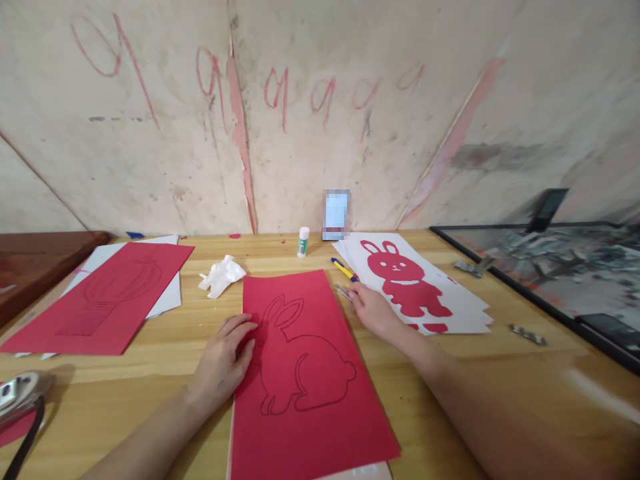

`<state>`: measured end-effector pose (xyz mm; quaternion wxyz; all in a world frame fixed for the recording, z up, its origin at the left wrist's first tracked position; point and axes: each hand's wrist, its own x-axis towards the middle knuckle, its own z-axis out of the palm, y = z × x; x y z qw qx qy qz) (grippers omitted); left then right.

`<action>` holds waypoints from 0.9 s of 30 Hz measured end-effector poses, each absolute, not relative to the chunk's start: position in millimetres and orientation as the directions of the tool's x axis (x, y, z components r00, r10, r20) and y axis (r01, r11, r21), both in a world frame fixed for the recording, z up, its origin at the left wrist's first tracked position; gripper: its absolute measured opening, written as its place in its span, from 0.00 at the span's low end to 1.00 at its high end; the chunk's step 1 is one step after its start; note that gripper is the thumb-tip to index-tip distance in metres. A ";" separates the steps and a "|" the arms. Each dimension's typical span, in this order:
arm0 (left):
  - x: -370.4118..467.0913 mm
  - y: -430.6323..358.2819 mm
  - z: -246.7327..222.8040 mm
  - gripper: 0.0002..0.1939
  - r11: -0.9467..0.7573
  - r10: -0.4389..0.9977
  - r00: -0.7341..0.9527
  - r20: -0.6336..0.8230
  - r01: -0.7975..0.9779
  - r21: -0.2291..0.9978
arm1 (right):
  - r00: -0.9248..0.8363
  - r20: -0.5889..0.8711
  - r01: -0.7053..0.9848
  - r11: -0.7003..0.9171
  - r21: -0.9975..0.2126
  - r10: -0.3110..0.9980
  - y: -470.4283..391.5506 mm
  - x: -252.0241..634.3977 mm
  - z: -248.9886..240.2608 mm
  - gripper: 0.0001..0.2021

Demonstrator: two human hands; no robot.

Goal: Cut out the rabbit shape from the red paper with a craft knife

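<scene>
A sheet of red paper (320,427) lies in front of me, with a rabbit outline drawn on it in dark line. My left hand (225,357) rests on its left edge, fingers bent and a little apart, covering part of the rabbit's face. To the right of the sheet, my right hand (373,310) pinches a slim, pale, see-through tool (343,291) low over the table; its exact kind is not clear. Just beyond those fingers lies a yellow and blue pen (344,269).
White sheets (463,303) bearing a red cut-paper rabbit (400,273) lie at right. A glue stick (303,242), crumpled tissue (223,276) and propped phone (336,213) stand behind. Left are a red sheet with a lantern-like drawing (107,300) and a power strip (20,397).
</scene>
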<state>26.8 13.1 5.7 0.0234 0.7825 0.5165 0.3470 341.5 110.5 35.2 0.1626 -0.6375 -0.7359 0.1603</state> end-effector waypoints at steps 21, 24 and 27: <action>30.5 11.3 10.3 0.11 -0.434 0.853 0.189 0.486 0.774 0.461 | -0.270 0.035 0.713 0.224 -0.664 0.962 100.0 337.0 25.1 0.10; 30.2 11.3 10.7 0.11 -0.429 0.854 0.183 0.487 0.777 0.461 | -0.278 0.030 0.743 0.234 -0.627 0.960 98.1 335.0 25.6 0.13; 30.3 10.9 12.0 0.11 -0.422 0.859 0.183 0.479 0.782 0.459 | -0.293 0.024 0.753 0.247 -0.610 0.956 96.1 333.0 26.9 0.14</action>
